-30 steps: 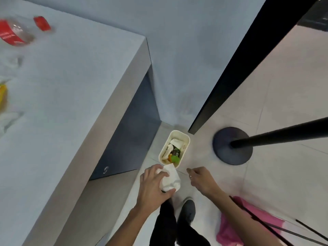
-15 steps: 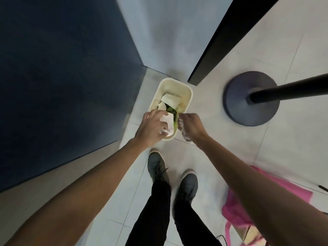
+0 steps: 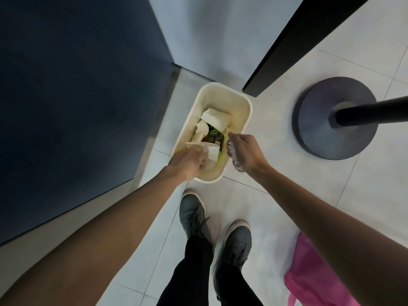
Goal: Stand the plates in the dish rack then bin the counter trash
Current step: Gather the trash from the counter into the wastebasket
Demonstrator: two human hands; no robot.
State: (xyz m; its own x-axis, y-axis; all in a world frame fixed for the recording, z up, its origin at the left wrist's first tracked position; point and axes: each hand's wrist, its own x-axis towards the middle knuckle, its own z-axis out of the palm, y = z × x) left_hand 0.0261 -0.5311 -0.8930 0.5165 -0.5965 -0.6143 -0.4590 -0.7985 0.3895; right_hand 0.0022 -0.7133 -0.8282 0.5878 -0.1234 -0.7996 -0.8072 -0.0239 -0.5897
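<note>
bin (image 3: 220,96): I see a white box (image 3: 215,118) and a bottle (image 3: 215,136) inside | left hand (image 3: 189,162): fingers gripping a napkin (image 3: 212,152) over the near rim | right hand (image 3: 245,151): fingers clutching a crumpled wrapper (image 3: 235,161) at the right rim | cabinet (image 3: 77,107) close left, stand base (image 3: 315,129) right, open floor (image 3: 276,195) between

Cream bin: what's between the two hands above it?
Head view: between left hand and right hand sits the white crumpled paper that the left grips, over a dark labelled bottle inside the cream plastic bin.
</note>
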